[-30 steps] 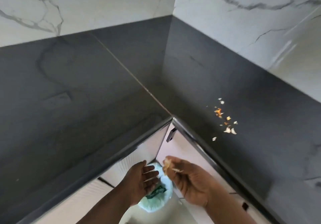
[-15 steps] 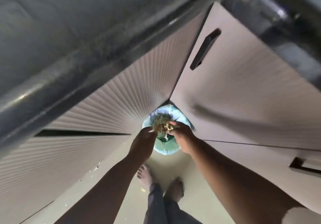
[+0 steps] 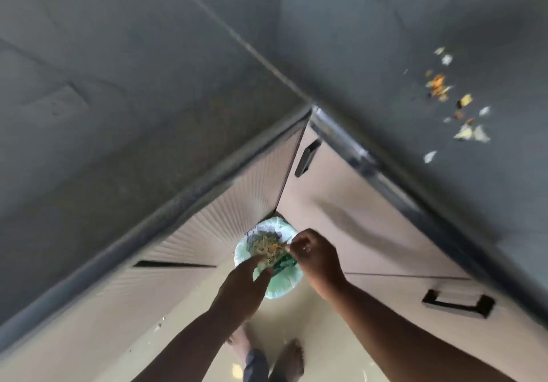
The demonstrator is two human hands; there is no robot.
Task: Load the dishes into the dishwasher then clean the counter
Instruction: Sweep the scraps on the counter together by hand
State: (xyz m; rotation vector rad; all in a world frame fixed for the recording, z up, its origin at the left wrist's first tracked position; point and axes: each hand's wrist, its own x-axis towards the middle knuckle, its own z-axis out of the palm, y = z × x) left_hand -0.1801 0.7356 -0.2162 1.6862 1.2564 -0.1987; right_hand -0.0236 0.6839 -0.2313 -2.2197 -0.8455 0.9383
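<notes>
While both hands hang over the bin [image 3: 281, 285], scraps [image 3: 456, 102] lie on the surface [image 3: 148, 85]. Left hand [image 3: 241, 288] is spread; right hand [image 3: 315, 258] is curled, pinching nothing visible.

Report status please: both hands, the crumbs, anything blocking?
Left hand open, right hand curled, both over bin bag on floor. Food scraps remain on dark counter, right side. Nothing blocking.

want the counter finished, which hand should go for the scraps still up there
Right, probably. The scraps lie on the counter on the person's right. The right hand is on that side of the bin; the left hand would have to cross over.
</notes>
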